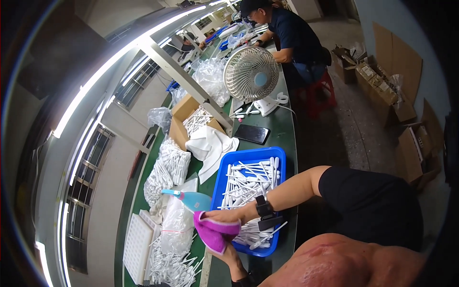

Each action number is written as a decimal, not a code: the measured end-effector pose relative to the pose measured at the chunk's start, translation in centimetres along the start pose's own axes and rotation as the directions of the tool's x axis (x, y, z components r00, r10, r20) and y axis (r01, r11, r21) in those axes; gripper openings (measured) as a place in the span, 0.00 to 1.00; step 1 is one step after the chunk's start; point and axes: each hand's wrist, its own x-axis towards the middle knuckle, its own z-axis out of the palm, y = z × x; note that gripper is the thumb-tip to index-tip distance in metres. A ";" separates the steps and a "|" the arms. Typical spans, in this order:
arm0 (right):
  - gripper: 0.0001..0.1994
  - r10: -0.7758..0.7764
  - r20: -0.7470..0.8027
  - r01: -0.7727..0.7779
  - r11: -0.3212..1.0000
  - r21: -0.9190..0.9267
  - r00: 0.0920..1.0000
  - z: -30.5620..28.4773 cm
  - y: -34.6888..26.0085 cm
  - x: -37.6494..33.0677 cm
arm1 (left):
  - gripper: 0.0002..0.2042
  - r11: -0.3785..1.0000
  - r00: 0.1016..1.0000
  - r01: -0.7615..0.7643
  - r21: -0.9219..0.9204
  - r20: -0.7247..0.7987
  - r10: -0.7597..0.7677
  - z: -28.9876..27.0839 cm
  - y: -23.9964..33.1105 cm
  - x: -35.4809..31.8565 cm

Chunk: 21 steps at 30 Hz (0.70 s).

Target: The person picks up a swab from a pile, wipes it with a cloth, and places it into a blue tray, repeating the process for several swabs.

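Observation:
A magenta cloth (pixel 213 233) is bunched between my two hands above the left side of a blue tray (pixel 282 167). My right hand (pixel 228 214), with a black device on its wrist, is closed on the cloth's upper part. My left hand (pixel 228 256) grips it from below; its fingers are mostly hidden. Whether anything is wrapped inside cannot be seen. The tray holds a pile of slim white plastic sticks (pixel 248 184) with thicker ends. Just beyond the cloth lies a light-blue bottle (pixel 195 201) with a teal nozzle.
Beside the tray are a white cloth (pixel 210 148), a black phone (pixel 252 134), a cardboard box (pixel 184 117) of sticks and bagged white parts (pixel 167 167). A white rack (pixel 138 244) and loose sticks (pixel 174 263) lie lower left. A fan (pixel 252 74) stands near a seated co-worker (pixel 296 36).

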 end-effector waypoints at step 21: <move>0.18 0.254 0.385 -0.105 0.925 -0.366 0.887 0.7 -1.2 -1.2 | 0.11 0.880 0.854 0.308 -0.362 -0.303 -0.423 -5.2 10.6 2.8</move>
